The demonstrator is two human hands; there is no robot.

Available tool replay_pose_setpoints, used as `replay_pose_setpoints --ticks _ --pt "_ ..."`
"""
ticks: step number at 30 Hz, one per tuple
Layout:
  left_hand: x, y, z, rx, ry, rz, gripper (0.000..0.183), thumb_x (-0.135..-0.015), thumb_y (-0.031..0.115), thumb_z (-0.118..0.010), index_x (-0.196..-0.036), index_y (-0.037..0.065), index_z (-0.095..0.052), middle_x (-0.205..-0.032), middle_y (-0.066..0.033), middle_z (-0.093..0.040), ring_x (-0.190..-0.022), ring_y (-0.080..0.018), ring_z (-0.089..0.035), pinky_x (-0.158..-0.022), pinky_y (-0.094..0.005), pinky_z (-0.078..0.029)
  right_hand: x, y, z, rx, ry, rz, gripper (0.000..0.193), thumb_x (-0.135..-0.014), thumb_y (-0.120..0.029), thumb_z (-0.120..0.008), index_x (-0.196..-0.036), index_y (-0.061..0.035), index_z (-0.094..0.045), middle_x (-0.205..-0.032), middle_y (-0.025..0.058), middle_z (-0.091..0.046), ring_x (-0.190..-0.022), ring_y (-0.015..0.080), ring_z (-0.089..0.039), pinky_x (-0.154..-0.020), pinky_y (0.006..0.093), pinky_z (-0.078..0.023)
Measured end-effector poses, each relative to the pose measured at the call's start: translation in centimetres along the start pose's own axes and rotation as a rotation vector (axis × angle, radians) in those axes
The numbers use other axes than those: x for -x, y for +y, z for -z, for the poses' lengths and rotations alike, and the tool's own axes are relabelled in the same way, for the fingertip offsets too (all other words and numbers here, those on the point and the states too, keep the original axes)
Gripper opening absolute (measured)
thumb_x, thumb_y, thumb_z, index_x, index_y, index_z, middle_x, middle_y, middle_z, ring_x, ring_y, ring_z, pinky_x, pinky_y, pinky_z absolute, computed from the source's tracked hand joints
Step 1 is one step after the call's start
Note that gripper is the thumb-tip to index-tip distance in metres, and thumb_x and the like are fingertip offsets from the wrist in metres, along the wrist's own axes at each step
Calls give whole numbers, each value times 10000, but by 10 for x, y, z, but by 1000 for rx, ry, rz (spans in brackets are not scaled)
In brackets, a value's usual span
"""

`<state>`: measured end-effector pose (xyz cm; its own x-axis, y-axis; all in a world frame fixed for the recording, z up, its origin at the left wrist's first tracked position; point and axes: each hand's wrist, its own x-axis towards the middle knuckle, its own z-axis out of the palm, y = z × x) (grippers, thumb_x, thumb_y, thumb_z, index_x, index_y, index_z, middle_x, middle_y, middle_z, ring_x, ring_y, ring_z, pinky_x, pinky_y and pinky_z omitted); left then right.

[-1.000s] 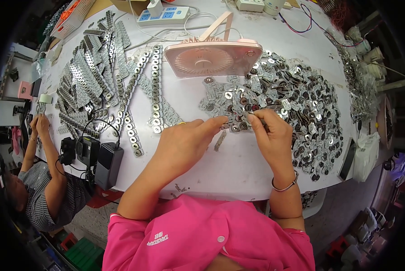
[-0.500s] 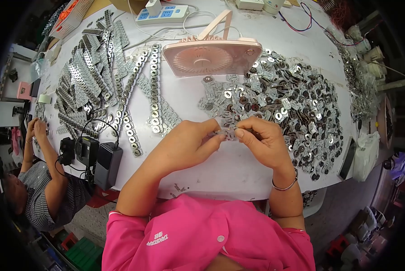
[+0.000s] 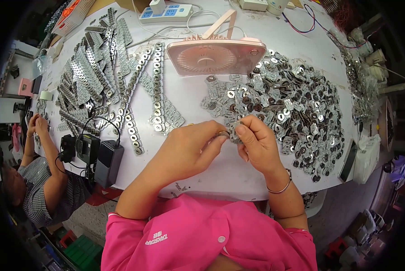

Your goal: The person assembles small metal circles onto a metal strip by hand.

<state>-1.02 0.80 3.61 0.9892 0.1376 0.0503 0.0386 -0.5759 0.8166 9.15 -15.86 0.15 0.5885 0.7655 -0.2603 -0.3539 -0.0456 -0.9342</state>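
My left hand (image 3: 189, 145) is closed, its thumb and forefinger pinching a small metal piece whose shape the fingers mostly cover. Close against it, my right hand (image 3: 258, 143) pinches a small silvery metal plate (image 3: 233, 132) between thumb and forefinger. Whether the two pieces are joined I cannot tell. Just beyond and to the right of my fingers spreads a pile of loose metal plates with round discs (image 3: 297, 108). On the left lie long strips of similar plates set in rows (image 3: 157, 88), many of them overlapping.
A pink fan (image 3: 216, 56) stands past my hands, with a white power strip (image 3: 166, 12) behind it. Black boxes with cables (image 3: 108, 162) sit at the left table edge. A phone (image 3: 347, 165) and a white plastic bag (image 3: 366, 158) lie at right. Another person (image 3: 44, 180) works at far left.
My right hand has turned and its fingers have curled further under the plate. My left hand has shifted slightly, its fingers lying more over its piece. The whole view has moved a little.
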Motion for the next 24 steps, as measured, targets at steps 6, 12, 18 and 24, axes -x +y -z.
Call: replay_pose_setpoints --ticks 6,12,18,24 --pt "0 -5 -12 -425 120 -158 154 -829 46 -632 -979 46 -598 -732 -92 -613 -633 -276 -608 -561 -370 -475 -2 5 -3 553 167 352 185 -964 -170 -567 -855 -21 -561 -624 -20 -503 -560 57 -440 -495 246 -356" --pt "-3 -12 -19 -396 239 -200 168 -820 26 -642 -981 42 -593 -694 -88 -577 -606 -264 -587 -542 -368 -461 -1 12 -4 293 169 192 193 -963 -167 -570 -835 -24 -548 -613 -33 -485 -564 33 -416 -489 239 -341" --pt "0 -10 -24 -454 162 -222 258 -754 36 -620 -1008 55 -577 -741 -49 -586 -642 -222 -595 -592 -362 -486 3 4 -10 115 250 119 164 -951 -156 -599 -841 -38 -567 -613 -51 -508 -532 16 -429 -478 214 -350" --pt "3 -9 -22 -279 99 -140 340 -829 51 -637 -1162 83 -575 -742 -108 -588 -639 -314 -595 -582 -401 -483 -5 6 10 506 401 292 142 -894 -127 -669 -835 -16 -602 -650 20 -597 -588 76 -541 -536 240 -428"
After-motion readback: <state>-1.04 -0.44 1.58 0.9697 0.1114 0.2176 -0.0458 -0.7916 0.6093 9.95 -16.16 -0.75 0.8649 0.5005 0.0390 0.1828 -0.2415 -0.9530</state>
